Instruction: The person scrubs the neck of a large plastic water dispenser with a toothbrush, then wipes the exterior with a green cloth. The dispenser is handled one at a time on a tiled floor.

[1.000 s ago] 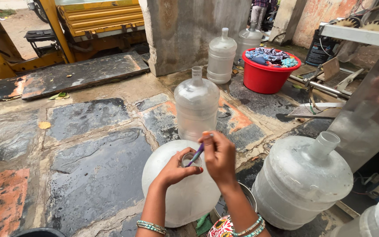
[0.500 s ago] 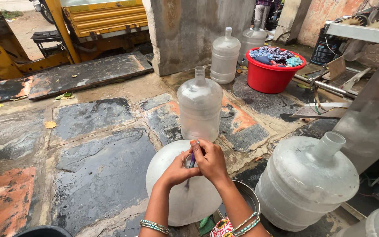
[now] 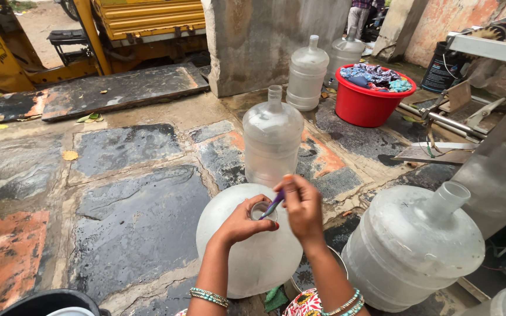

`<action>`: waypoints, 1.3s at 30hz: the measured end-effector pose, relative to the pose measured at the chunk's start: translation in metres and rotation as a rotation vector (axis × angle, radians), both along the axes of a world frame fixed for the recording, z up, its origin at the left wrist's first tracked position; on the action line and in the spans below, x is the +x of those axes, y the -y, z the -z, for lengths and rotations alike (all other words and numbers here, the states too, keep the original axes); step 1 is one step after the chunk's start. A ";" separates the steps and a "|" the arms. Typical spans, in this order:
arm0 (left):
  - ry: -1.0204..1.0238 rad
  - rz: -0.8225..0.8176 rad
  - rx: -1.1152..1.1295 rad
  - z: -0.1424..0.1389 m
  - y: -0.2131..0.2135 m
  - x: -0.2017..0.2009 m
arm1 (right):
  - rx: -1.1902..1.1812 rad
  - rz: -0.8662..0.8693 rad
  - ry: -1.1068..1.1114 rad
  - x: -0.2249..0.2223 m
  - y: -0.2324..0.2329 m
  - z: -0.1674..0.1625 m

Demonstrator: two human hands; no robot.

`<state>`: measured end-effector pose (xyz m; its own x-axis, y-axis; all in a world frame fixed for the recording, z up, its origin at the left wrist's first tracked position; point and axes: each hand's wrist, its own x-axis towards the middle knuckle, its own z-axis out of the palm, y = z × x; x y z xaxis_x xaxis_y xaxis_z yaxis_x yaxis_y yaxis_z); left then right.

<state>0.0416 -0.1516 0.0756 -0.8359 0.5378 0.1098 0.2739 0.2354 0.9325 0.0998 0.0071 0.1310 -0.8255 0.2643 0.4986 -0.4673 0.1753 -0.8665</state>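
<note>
At lower centre of the frame, the large clear water jug [image 3: 247, 257] is steadied at its neck by the closed left hand [image 3: 242, 221], while a purple tool [image 3: 273, 205], pinched in the right hand [image 3: 303, 209], is worked at the mouth; a steady neck grip seems needed.

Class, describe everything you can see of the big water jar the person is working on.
The water jar is a large, rounded, cloudy translucent plastic bottle, seen from above with its narrow neck open. It stands on wet stone paving in front of the person. The left hand grips the neck; the right hand pokes a thin purple stick toward the opening.
</note>
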 end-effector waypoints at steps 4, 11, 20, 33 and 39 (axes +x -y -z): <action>-0.002 0.022 0.072 0.012 -0.007 -0.006 | 0.138 -0.028 0.183 -0.009 0.014 0.010; -0.028 -0.051 -0.016 0.025 -0.004 -0.014 | 0.147 -0.066 0.186 -0.015 0.012 0.020; -0.034 -0.043 0.009 0.020 -0.004 -0.011 | 0.246 -0.017 0.202 -0.015 0.012 0.023; -0.001 0.027 0.081 0.007 -0.003 -0.003 | 0.261 0.084 0.063 -0.007 0.011 0.007; 0.004 0.048 0.135 0.008 -0.004 -0.004 | 0.374 0.117 0.174 -0.009 0.014 0.010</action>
<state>0.0374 -0.1475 0.0673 -0.8102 0.5574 0.1810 0.2782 0.0940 0.9559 0.0904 -0.0066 0.1213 -0.8809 0.1883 0.4342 -0.2784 0.5357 -0.7972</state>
